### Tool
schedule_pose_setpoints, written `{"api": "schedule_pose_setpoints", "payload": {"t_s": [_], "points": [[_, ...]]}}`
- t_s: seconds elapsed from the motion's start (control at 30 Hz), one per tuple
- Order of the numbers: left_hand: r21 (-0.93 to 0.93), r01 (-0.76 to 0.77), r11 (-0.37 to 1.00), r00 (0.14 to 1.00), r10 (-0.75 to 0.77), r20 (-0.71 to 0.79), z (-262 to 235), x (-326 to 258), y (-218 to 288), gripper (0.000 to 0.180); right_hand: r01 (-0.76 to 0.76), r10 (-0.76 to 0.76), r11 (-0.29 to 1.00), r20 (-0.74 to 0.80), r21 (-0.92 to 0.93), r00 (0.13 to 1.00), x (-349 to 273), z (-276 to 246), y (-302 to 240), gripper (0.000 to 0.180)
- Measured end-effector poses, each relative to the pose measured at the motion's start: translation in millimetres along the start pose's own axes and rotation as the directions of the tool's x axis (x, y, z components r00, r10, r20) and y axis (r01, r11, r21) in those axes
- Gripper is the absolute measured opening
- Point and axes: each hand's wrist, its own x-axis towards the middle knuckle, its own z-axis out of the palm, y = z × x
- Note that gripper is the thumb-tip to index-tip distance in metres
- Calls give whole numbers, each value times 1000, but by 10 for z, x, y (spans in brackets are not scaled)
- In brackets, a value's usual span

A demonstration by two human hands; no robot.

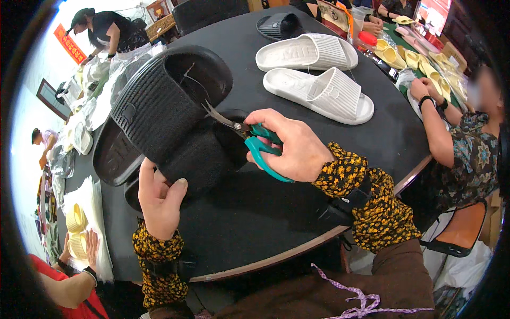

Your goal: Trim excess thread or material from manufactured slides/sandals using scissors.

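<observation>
My left hand (158, 199) grips a pair of black ribbed slide sandals (151, 114) by the lower edge, fingers beneath and thumb on top. The pair is tilted up above the black table, one slide against the other. My right hand (300, 146) is closed around scissors (260, 157) with teal handles, fingers through the loops. Their blades are parted and point up and left at a thin pale thread (195, 84) on the upper slide. Whether the blades touch the thread, I cannot tell. Two white slides (319, 95) lie side by side beyond my right hand.
On the dark round table (297, 212), another black slide (278, 26) sits at the far edge. A person on the right (441, 127) works near several yellow slides (425, 64). At lower left, another person's hand (93, 247) touches yellow slides (77, 234) on clear plastic bags.
</observation>
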Motion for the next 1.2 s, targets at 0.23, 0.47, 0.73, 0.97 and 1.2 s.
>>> {"api": "schedule_pose_setpoints", "payload": {"t_s": [0.23, 0.47, 0.73, 0.97, 1.2], "points": [[-40, 15, 999, 1000, -15, 17, 67, -5, 32, 62, -28, 28, 1000, 5, 3, 1000, -2, -18, -55, 41], [-18, -51, 999, 997, 52, 64, 60, -12, 19, 64, 54, -53, 998, -28, 29, 998, -13, 4, -26, 43], [-13, -56, 998, 993, 57, 102, 67, -25, 56, 64, 49, -47, 997, -47, 51, 998, -9, -32, -114, 42], [6, -99, 995, 983, 97, 154, 89, -10, 61, 64, 36, -27, 995, -104, 89, 994, -1, -74, -170, 46], [40, -89, 995, 984, 81, 157, 152, -7, 108, 62, -5, 21, 989, -109, 148, 994, 10, -92, -182, 39]]}}
